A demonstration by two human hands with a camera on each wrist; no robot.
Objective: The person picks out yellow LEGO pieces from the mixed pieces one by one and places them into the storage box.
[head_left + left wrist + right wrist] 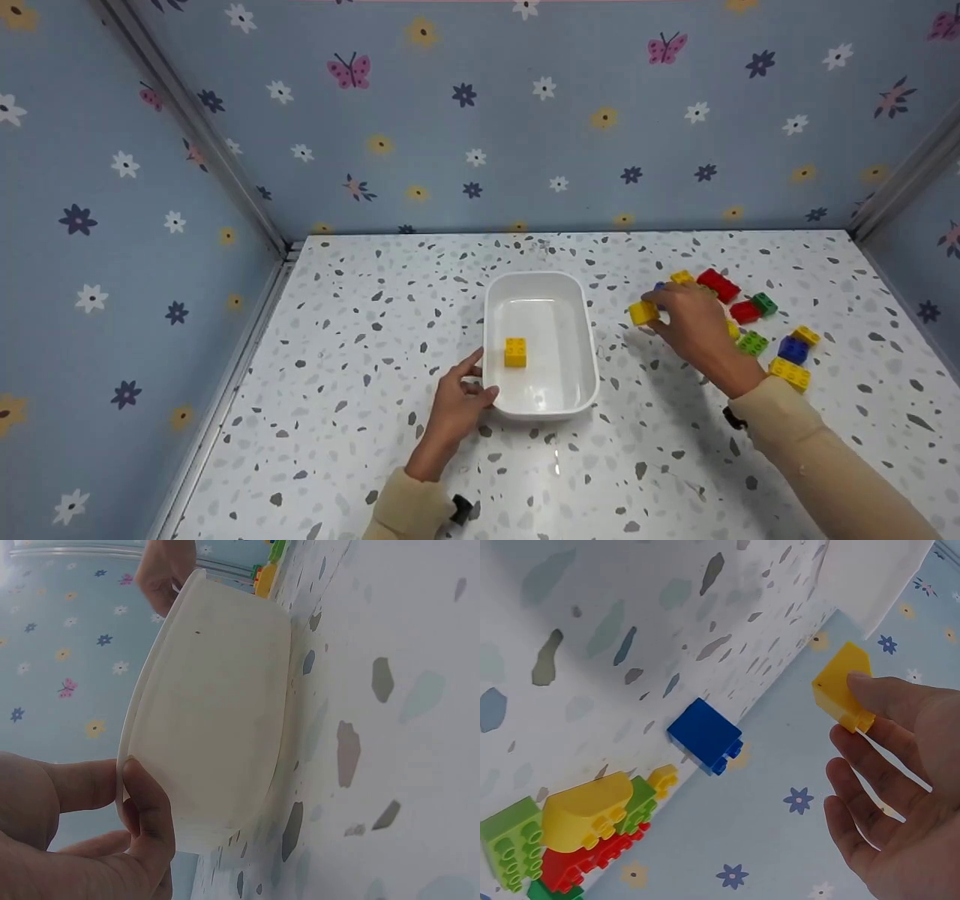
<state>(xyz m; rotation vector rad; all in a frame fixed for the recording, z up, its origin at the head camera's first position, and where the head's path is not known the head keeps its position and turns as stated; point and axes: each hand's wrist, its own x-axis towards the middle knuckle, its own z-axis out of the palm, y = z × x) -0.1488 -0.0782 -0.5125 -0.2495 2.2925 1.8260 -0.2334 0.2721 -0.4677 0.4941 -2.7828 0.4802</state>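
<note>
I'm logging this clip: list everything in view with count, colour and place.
table: 1, speckled white, beneath everything
walls: 3, patterned blue, left, behind and right of the table
tub: 1, white, mid-table
inner brick: 1, yellow, inside the tub
held brick: 1, yellow, right of the tub
loose bricks: at least 11, yellow, red, blue and green, table's right side; some are partly hidden, so no exact count
wrist pieces: 2, black, one by each cuff
sleeves: 2, beige, one per arm
left hand: 1, bare, gripping the tub's rim
right hand: 1, bare, pinching the held brick
</note>
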